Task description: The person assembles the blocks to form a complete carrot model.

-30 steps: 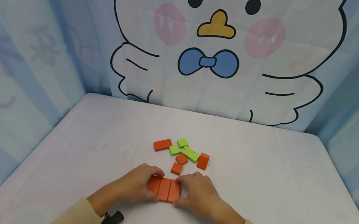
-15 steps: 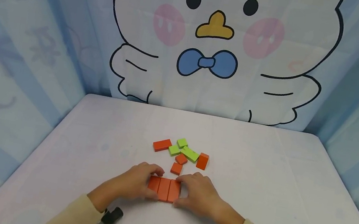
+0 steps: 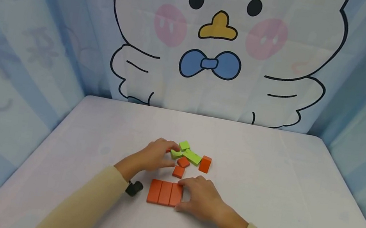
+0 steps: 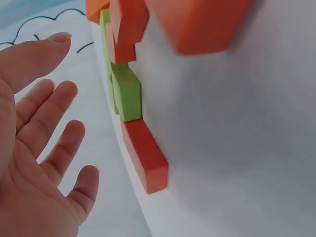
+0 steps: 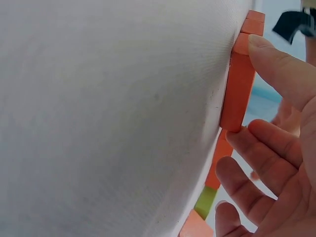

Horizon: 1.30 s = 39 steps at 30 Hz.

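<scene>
Three orange-red rectangular blocks lie flat side by side in a row (image 3: 165, 193) on the table. My right hand (image 3: 203, 201) holds the rightmost block (image 5: 239, 91) endwise, thumb on its near end and a fingertip on its far end. Farther away, my left hand (image 3: 153, 155) hovers at the left side of a loose pile, its fingers apart and holding nothing. Nearest to it is a long red-orange block (image 4: 148, 160), mostly hidden by the hand in the head view. A green block (image 4: 127, 94) touches that block's end.
Also in the pile are a longer green block (image 3: 192, 157), another small green one (image 3: 184, 145), and two small orange blocks, one (image 3: 178, 171) just beyond the row. An orange block (image 3: 205, 164) lies at the pile's right. A patterned curtain (image 3: 207, 94) stands behind the white table (image 3: 268, 162).
My left hand has left the row's left end and moved forward to the pile, now covering most of the long red-orange block. The right hand stays at the row.
</scene>
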### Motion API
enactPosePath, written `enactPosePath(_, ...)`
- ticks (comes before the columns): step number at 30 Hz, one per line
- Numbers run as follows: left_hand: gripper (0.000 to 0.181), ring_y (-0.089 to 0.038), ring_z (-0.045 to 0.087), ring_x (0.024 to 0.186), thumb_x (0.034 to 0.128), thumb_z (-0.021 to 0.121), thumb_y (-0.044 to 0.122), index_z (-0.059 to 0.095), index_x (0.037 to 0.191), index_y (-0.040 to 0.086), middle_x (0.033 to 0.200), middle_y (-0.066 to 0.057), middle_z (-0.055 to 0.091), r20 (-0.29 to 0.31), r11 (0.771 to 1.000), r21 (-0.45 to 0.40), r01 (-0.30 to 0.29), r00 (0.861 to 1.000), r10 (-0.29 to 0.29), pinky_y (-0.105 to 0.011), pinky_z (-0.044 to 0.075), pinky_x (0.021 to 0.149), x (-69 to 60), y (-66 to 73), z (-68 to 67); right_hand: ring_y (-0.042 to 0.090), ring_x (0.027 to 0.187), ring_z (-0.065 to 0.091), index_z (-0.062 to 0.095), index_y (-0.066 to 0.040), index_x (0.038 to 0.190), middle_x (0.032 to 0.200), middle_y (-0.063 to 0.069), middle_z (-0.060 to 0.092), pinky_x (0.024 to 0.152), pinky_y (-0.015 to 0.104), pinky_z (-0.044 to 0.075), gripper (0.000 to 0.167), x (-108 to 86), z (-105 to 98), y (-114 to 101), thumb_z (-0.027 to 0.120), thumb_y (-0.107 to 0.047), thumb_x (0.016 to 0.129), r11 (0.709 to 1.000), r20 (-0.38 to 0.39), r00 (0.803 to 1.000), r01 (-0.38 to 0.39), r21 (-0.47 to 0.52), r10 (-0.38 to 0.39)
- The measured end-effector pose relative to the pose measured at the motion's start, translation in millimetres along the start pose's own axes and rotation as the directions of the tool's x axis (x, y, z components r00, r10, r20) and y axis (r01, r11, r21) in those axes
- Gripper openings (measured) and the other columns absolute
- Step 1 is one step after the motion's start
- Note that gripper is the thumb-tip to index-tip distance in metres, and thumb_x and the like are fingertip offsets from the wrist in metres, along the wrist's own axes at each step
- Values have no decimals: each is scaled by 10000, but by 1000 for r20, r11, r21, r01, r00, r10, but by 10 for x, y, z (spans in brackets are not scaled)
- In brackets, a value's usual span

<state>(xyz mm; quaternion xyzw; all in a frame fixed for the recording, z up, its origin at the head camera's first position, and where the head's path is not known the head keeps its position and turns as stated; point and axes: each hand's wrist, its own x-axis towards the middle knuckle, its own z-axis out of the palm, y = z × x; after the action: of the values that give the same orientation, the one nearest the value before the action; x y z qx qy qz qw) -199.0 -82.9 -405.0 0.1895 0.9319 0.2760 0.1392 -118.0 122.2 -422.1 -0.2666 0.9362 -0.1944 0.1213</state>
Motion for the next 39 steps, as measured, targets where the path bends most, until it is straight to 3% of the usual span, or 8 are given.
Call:
enactPosePath(5, 472, -259, 489, 1172, 884, 785, 306, 623, 1315, 203, 1294, -23, 580, 18, 999, 53, -5, 1000, 4, -465, 436, 982, 271, 90, 37, 218, 1008, 549, 657, -85, 1265, 1169, 17, 679, 887, 455, 434, 599, -12, -1, -7, 837, -409, 794, 1000, -1, 1000, 9, 9, -9)
enactPosePath(12, 457, -284, 461, 1177, 903, 748, 254, 620, 1340, 220, 1327, -47, 552, 51, 996, 83, 12, 999, -16, -460, 410, 997, 471, 234, 134, 211, 1025, 542, 656, -97, 1270, 1173, 3, 673, 898, 449, 430, 600, -27, -20, -9, 830, -423, 798, 1000, -4, 1000, 2, 6, -2)
enactPosePath(20, 469, -264, 457, 1163, 886, 778, 274, 627, 1328, 228, 1279, -38, 578, 62, 990, 141, 7, 998, -16, -421, 408, 960, 540, 285, 206, 203, 1013, 541, 657, -96, 1268, 1170, -9, 674, 898, 444, 435, 598, -31, -8, -4, 827, -429, 802, 1000, -6, 1000, 17, 5, -17)
enactPosePath(32, 446, -225, 442, 1177, 890, 702, 90, 631, 1311, 221, 1204, 9, 601, 107, 983, 180, 24, 993, -44, -431, 337, 1000, 569, 306, 135, 187, 990, 539, 660, -100, 1270, 1171, -13, 678, 895, 427, 438, 601, -12, -19, 4, 834, -430, 798, 1000, 2, 1000, 3, -4, -3)
enactPosePath(39, 393, -209, 461, 1113, 901, 737, 187, 646, 1283, 202, 1142, 24, 618, 78, 977, 210, 26, 996, -43, -421, 324, 994, 611, 285, 152, 190, 996, 541, 663, -107, 1270, 1172, -13, 677, 898, 433, 439, 597, -13, -25, -3, 834, -430, 798, 1000, 6, 1000, -1, 2, 1)
